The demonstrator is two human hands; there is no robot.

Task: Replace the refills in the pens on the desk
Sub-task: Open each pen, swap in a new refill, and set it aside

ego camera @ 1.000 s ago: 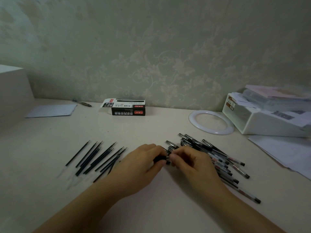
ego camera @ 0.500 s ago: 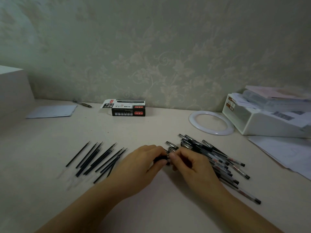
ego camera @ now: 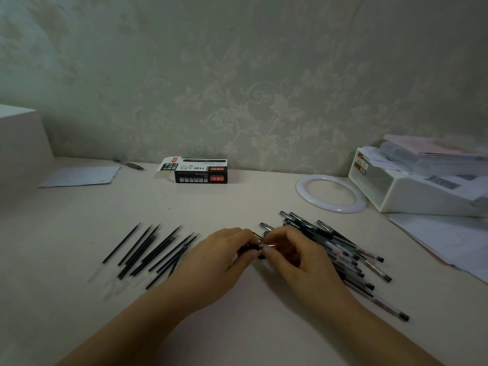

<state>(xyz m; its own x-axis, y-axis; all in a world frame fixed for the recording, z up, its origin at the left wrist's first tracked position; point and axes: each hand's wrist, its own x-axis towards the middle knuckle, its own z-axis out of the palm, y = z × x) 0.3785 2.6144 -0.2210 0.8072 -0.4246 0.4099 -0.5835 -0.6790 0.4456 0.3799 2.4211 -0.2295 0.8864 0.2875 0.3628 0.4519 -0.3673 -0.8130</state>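
Both hands meet at the middle of the desk on one pen (ego camera: 254,250), mostly hidden by fingers. My left hand (ego camera: 219,257) grips its dark end, and my right hand (ego camera: 293,257) pinches the clear part beside it. Behind and to the right of my right hand lies a pile of pens (ego camera: 351,252) with clear barrels and black caps. Several loose dark refills (ego camera: 155,250) are spread on the desk to the left of my left hand.
A black refill box (ego camera: 200,173) stands at the back by the wall. A white ring (ego camera: 331,192) and a white tray of papers (ego camera: 412,191) sit back right, loose sheets (ego camera: 449,241) at right. A paper (ego camera: 79,176), a lone pen (ego camera: 128,164) and a white block (ego camera: 18,143) are back left.
Both hands stay together on the same pen at the same spot; the fingers have shifted only slightly.
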